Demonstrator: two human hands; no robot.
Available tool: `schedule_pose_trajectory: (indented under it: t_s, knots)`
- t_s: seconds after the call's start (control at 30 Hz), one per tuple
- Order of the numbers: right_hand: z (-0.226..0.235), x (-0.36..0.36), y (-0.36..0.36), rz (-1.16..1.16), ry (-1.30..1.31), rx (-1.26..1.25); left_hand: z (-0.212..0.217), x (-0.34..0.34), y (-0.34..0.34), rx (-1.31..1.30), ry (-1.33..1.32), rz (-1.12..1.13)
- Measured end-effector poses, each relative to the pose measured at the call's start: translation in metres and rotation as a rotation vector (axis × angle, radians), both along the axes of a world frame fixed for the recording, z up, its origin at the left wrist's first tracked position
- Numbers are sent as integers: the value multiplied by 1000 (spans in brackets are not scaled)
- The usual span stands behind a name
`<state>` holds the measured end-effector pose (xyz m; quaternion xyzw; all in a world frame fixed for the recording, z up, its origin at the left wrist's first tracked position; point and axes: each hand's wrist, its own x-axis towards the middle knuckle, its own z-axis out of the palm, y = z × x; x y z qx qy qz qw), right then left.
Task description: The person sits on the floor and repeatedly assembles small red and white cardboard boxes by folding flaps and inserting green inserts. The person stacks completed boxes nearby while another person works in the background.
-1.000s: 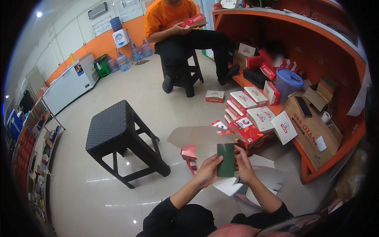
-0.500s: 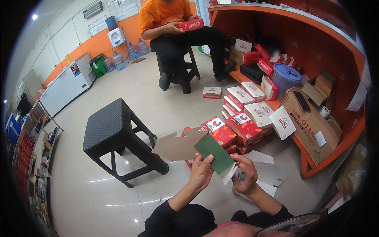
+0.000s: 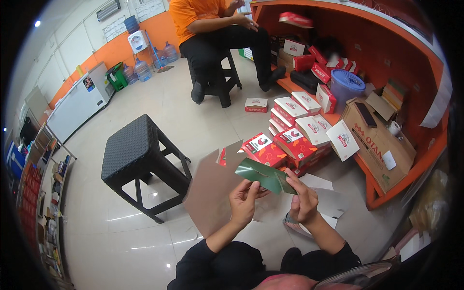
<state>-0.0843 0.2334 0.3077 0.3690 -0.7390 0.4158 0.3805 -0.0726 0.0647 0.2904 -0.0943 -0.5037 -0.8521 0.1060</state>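
Grip: two bare hands, both clamped by thumb and fingertips on one glossy green bent card panel (image 3: 261, 174). Left hand (image 3: 243, 205) pinches its lower edge near the middle; right hand (image 3: 304, 199) holds its right end.

Left to right, placed from the grip:

- White chest freezer (image 3: 77, 104): far left, well beyond.
- Black plastic stool with textured square seat (image 3: 129, 147): left, well apart.
- Grey-brown flat card sheet with angled corners (image 3: 209, 191): just left of the left hand; whether joined to the green panel, cannot tell.
- Person in orange shirt and black trousers (image 3: 198, 17): beyond, seated.
- Single red carton with white top (image 3: 255, 105): beyond, on the floor.
- Red and white card cartons, stacked (image 3: 291, 108): just beyond.
- White card pieces (image 3: 316, 182): beside the right hand, lower down.
- Translucent round tub with blue lid (image 3: 348, 82): beyond, right.
- Brown corrugated cardboard box, flattened (image 3: 377, 147): right, bearing a dark phone (image 3: 366, 115).
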Motion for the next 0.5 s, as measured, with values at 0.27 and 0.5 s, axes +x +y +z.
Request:
schedule_pose_trajectory:
  t_s: [0.27,0.5]
  knots:
    - [8,-5,12,59,56,139,9,6,1,-26,-33,5]
    - [13,-5,9,54,61,129,3,10,1,-122,-2,-12]
